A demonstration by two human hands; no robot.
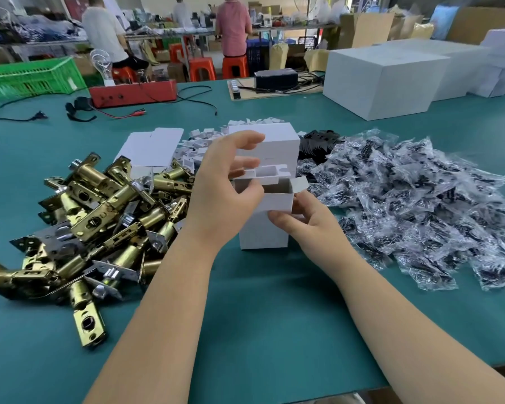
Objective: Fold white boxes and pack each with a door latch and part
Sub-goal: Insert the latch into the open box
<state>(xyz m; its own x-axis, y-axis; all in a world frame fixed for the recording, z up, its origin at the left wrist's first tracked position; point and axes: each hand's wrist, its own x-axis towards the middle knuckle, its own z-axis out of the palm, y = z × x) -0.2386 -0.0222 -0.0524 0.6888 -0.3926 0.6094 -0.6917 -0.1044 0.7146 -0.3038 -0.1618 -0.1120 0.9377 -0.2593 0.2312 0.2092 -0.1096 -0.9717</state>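
A small white cardboard box [263,231] stands upright on the green tabletop [260,316], just in front of the person, with its top flaps open. The left hand [225,193] curls over the box's top left edge, thumb against the near side and fingers bent around the upper flaps, gripping the cardboard. The right hand [301,220] pinches the near front flap of the same box between thumb and fingertips at its right corner.

To the left of the box lies a heap of brass-coloured metal door latches [94,225] with silvery faceplates, piled loosely against one another. To the right spreads a wide pile of clear plastic bags holding dark small parts [414,205]. Behind the box lie a flat unfolded white carton blank [152,147], a scatter of small white folded card inserts [199,141] and some black flat pieces [318,141].

Farther back on the tabletop sit large white rectangular cartons [382,80], a red oblong device with cables [133,93] and a green plastic crate [29,77].
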